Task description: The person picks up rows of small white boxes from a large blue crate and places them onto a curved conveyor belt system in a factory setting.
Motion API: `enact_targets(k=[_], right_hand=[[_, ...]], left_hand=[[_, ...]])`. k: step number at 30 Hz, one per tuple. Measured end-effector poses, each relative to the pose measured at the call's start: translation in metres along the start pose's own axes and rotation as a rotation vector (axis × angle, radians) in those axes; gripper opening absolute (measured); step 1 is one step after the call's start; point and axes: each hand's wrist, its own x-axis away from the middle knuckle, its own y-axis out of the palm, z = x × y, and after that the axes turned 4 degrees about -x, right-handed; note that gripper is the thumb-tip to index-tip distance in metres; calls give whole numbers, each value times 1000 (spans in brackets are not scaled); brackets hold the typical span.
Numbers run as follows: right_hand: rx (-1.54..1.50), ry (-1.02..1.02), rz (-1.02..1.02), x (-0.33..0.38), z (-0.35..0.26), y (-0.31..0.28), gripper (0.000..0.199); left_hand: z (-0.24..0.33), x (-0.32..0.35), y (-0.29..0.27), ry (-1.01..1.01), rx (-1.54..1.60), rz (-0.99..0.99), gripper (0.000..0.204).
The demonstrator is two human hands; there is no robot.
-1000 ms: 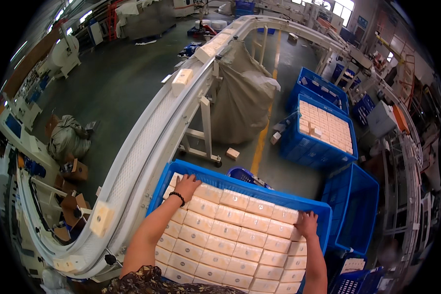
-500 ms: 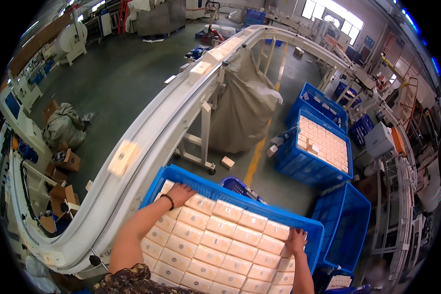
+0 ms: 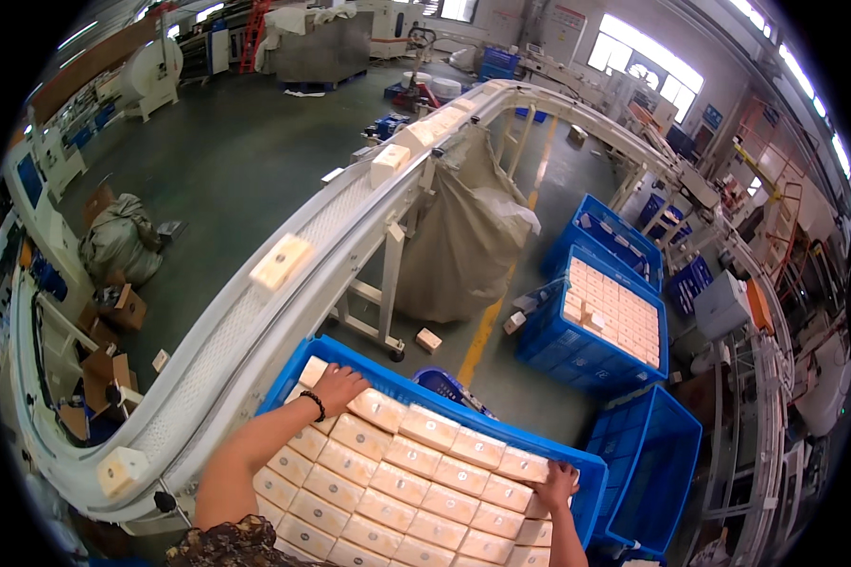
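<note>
A blue crate (image 3: 501, 427) in front of me holds rows of pale cream, box-shaped wrapped tissue packs (image 3: 412, 456). My left hand (image 3: 338, 389), with a dark beaded bracelet on its wrist, lies over packs at the crate's far left corner, its fingers stretched out. At the right end of the same far row, my right hand (image 3: 556, 487) has its fingers bent down over the end pack, close to the crate's right wall. My palms and the undersides of my fingers are hidden.
A white curved conveyor (image 3: 236, 326) runs along my left, carrying a loose pack (image 3: 282, 263) and others. Beyond the crate hangs a large grey-brown sack (image 3: 463, 236). To the right stand a filled blue crate (image 3: 577, 345) and another blue crate (image 3: 645, 463). A pack (image 3: 428, 339) lies on the floor.
My view has shifted slightly, so the scene sits lower. Packs on the conveyor are at different places. Both hands remain at the two ends of the far row.
</note>
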Motion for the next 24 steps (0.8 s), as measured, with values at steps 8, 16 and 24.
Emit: enact_targets(k=[8, 16, 24], right_hand=[[-48, -292, 501, 73, 2, -139, 61], [74, -377, 886, 195, 4, -288, 57], [298, -409, 1106, 268, -20, -367, 75]], left_hand=[[46, 58, -124, 15, 63, 438, 47], [91, 103, -243, 53, 76, 870, 40], [80, 138, -277, 54, 98, 1084, 39]])
